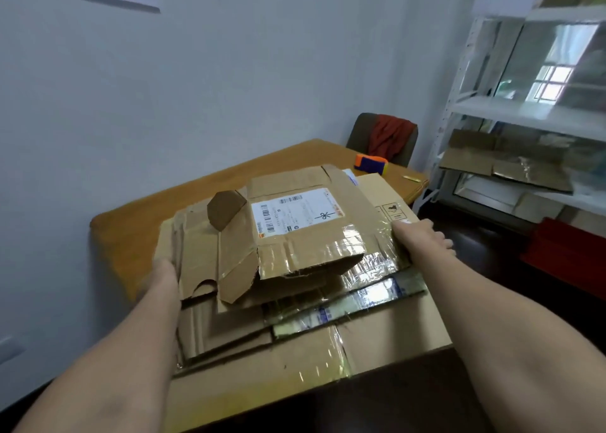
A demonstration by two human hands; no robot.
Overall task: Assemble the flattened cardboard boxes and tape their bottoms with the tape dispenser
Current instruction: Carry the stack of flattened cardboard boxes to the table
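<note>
**Item:** stack of flattened cardboard boxes (295, 268). Brown corrugated board in several sizes, laid one on another.
- Bottom box (393, 334): the largest, its near edge closest to the person, with glossy clear tape along its seam.
- Middle layers: creased sheets, one edged with blue-and-white printed tape (354, 305).
- Top box (305, 249): the smallest, heavily wrapped in clear tape. It has a white shipping label (295, 211) with barcodes on its upper face, and one small flap (226, 209) stands up at its left end.

**Grip:** the stack lies between the two hands.
- Right hand (423, 239): at the stack's right edge, thumb on the upper face, fingers curled round the edge, clamped on the stack.
- Left hand (164, 277): against the left edge. Its fingers are hidden behind the cardboard, so its hold cannot be told.
- Whether the stack rests on the table or is lifted off it cannot be told.

**Surroundings:**
- Wooden table (124, 236): under and beyond the stack.
- Orange-and-blue object (370, 163): beyond the right hand, at the table's far end, too blurred to identify.
- Small yellow item (411, 178): near that object.
- Chair (359, 131): behind the table, with a red cloth (388, 136) draped over its back.
- White shelving (524, 114): right of the right hand, holding more loose cardboard (505, 162).
- Red item (564, 249): low beside the shelving.
</note>
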